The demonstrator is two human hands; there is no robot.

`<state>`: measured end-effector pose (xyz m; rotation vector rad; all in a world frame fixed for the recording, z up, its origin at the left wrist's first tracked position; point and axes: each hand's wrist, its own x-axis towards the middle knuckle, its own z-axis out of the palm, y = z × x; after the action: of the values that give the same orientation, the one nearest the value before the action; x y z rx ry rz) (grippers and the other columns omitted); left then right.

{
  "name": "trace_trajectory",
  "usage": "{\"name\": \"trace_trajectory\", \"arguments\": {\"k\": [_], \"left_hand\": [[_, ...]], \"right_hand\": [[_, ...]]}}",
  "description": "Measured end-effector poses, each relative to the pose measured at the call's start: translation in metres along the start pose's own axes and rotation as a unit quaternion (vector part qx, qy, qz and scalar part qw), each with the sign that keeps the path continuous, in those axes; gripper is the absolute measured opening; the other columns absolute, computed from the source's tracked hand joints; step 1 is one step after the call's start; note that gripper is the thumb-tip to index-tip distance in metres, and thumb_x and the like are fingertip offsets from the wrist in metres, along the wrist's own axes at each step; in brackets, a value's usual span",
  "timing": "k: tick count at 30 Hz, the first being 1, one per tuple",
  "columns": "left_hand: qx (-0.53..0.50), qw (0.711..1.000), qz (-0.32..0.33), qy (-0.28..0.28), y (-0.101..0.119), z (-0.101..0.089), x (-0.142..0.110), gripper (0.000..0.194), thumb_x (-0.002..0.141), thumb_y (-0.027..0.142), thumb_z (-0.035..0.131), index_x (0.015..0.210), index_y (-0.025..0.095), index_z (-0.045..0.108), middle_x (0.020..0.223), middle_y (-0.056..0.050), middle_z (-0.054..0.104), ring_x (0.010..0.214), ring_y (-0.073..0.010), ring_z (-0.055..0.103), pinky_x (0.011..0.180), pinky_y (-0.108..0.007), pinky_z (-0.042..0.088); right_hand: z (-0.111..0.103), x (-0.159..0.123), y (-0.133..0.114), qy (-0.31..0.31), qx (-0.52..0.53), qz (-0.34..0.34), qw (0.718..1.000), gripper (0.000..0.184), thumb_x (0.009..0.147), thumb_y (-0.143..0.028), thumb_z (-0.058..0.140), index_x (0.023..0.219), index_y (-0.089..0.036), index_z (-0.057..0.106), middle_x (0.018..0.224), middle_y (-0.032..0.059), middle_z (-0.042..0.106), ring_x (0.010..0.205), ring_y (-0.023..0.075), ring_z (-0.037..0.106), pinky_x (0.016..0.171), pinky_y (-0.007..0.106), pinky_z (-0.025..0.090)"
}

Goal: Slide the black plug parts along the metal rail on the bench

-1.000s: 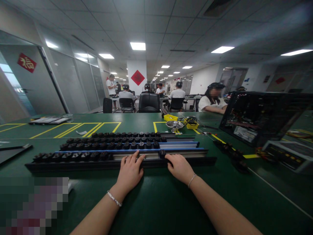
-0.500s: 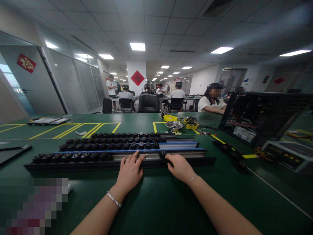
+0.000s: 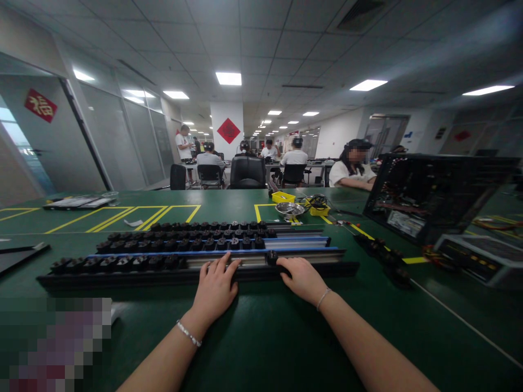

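Note:
Long black rails lie side by side across the table, and the nearest rail (image 3: pixel 134 279) holds a row of black socket modules (image 3: pixel 122 263) along its left part. My left hand (image 3: pixel 216 286) rests on this rail's middle with its fingers spread, right of the row. A single black socket module (image 3: pixel 271 257) sits in the channel farther right. Curled against its right side, my right hand (image 3: pixel 303 277) grips it between thumb and fingers; the exact contact is partly hidden. Behind, a rail with a blue edge (image 3: pixel 298 250) carries more modules.
Loose black modules (image 3: pixel 384 256) lie right of the rails, near an open computer case (image 3: pixel 429 196) and a power supply unit (image 3: pixel 486 258). A metal bowl (image 3: pixel 289 209) and yellow trays (image 3: pixel 284 197) stand behind. A co-worker (image 3: pixel 353 166) sits at the far right.
The whole view shifts slightly left. Both hands and the single socket module keep nearly the same places along the rail.

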<state>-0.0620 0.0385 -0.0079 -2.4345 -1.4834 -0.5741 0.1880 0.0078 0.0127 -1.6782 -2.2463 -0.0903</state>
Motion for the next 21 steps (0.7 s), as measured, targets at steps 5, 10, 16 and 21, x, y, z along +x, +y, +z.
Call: {"name": "trace_trajectory", "arguments": {"k": [5, 10, 16, 21], "left_hand": [[-0.001, 1.000, -0.001, -0.001, 0.000, 0.000, 0.001, 0.051, 0.078, 0.025, 0.050, 0.128, 0.031, 0.047, 0.142, -0.006, 0.042, 0.122, -0.0265, 0.044, 0.103, -0.047, 0.025], [0.001, 1.000, 0.003, 0.004, 0.000, 0.000, 0.000, 0.051, 0.078, 0.025, 0.050, 0.128, 0.031, 0.047, 0.141, -0.006, 0.043, 0.121, -0.0264, 0.045, 0.103, -0.046, 0.026], [0.002, 1.000, -0.002, -0.004, 0.001, -0.002, 0.001, 0.051, 0.077, 0.025, 0.050, 0.128, 0.031, 0.047, 0.141, -0.006, 0.043, 0.121, -0.0261, 0.045, 0.103, -0.045, 0.026], [0.003, 1.000, 0.000, -0.007, 0.001, -0.002, 0.001, 0.052, 0.077, 0.025, 0.050, 0.128, 0.031, 0.046, 0.142, -0.006, 0.042, 0.121, -0.0261, 0.044, 0.101, -0.045, 0.028]], "right_hand": [[0.000, 0.000, 0.001, 0.002, 0.002, 0.000, 1.000, 0.027, 0.079, -0.018, 0.052, 0.105, -0.021, 0.058, 0.096, 0.0039, 0.065, 0.093, 0.0172, 0.058, 0.087, 0.030, 0.039], [0.000, 0.001, 0.002, 0.002, 0.011, 0.000, 1.000, 0.025, 0.079, -0.018, 0.052, 0.103, -0.020, 0.059, 0.096, 0.0042, 0.066, 0.092, 0.0177, 0.058, 0.086, 0.030, 0.039], [-0.004, -0.001, 0.008, -0.014, -0.001, -0.015, 1.000, 0.034, 0.078, -0.016, 0.052, 0.111, -0.022, 0.058, 0.100, 0.0040, 0.065, 0.094, 0.0176, 0.058, 0.088, 0.031, 0.039], [-0.005, -0.002, 0.013, -0.025, -0.002, -0.020, 0.999, 0.036, 0.078, -0.017, 0.053, 0.114, -0.023, 0.057, 0.103, 0.0042, 0.065, 0.096, 0.0184, 0.058, 0.089, 0.032, 0.039]]}}
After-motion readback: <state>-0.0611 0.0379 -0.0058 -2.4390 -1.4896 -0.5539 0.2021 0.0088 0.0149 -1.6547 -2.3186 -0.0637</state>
